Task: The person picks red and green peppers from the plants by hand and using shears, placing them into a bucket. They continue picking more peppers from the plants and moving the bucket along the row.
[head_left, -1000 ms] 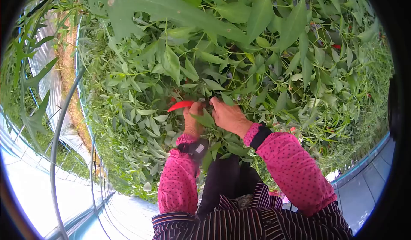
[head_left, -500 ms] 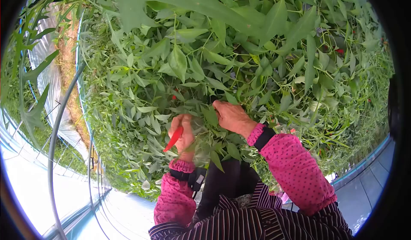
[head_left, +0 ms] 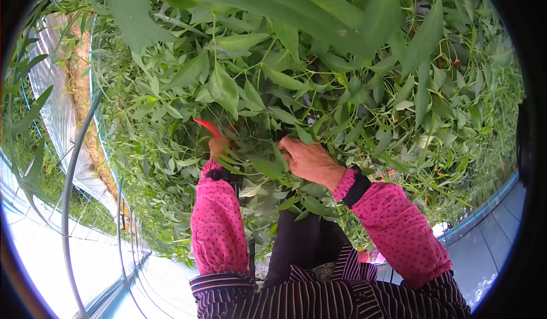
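Among the dense leaves, my left hand (head_left: 219,145) is closed on a red chili pepper (head_left: 207,126), whose pointed end sticks out up and to the left. Leaves partly cover this hand and its fingertips. My right hand (head_left: 310,163) is to the right of it, back upward, with its fingers curled into the foliage. Something small and dark shows at its fingertips; what these fingers hold is hidden. Green pepper leaves (head_left: 223,88) surround both hands.
A large blurred leaf (head_left: 239,0) hangs close to the camera at the top. Grey curved hoops (head_left: 73,171) and clear plastic sheeting (head_left: 54,97) run along the left. More red peppers (head_left: 456,62) show at the upper right. Bluish ground covering (head_left: 484,250) lies at lower right.
My left hand has moved up and a little left into the leaves, carrying the red chili pepper, which now points up-left instead of down. My right hand has hardly moved.
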Demonstrator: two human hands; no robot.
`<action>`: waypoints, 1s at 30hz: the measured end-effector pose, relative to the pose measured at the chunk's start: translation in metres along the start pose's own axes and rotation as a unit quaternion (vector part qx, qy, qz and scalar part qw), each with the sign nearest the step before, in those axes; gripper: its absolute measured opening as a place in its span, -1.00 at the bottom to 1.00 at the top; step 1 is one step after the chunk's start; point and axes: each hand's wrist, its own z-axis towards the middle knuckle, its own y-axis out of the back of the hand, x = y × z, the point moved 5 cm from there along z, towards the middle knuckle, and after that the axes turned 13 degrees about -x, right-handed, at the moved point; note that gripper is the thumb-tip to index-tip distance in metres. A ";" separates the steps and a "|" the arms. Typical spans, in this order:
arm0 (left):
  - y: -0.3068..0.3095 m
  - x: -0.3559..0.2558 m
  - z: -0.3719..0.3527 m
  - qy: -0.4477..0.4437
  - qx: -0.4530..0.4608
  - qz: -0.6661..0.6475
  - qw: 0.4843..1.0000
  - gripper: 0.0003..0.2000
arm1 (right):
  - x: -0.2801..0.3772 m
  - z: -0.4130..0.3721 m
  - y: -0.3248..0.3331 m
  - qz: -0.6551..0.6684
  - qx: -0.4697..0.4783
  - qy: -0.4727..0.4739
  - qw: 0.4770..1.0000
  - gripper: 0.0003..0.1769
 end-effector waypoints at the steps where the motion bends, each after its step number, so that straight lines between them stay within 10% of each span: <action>1: 0.003 -0.017 -0.025 -0.023 -0.011 0.030 0.999 -0.79 | 0.001 0.000 0.000 -0.001 0.001 -0.002 1.000 -0.80; 5: -0.003 0.022 -0.040 0.117 -0.038 -0.335 0.934 -0.93 | 0.002 0.000 0.006 0.016 -0.052 0.026 0.998 -0.80; 9: 0.008 0.025 -0.094 0.094 -0.092 -0.411 0.902 -0.94 | 0.004 0.002 0.009 -0.001 0.001 -0.030 1.000 -0.79; 13: 0.025 0.020 -0.160 -0.078 -0.117 -0.373 0.917 -0.86 | 0.009 0.002 0.013 0.043 -0.006 -0.037 0.998 -0.69; 22: 0.027 -0.071 -0.238 -0.112 -0.166 -0.343 0.918 -0.71 | 0.035 0.016 0.028 0.345 0.090 -0.082 0.931 -0.27; 30: 0.002 -0.084 -0.258 -0.142 -0.175 -0.334 0.915 -0.72 | 0.091 0.002 0.054 0.276 0.088 0.087 0.953 0.12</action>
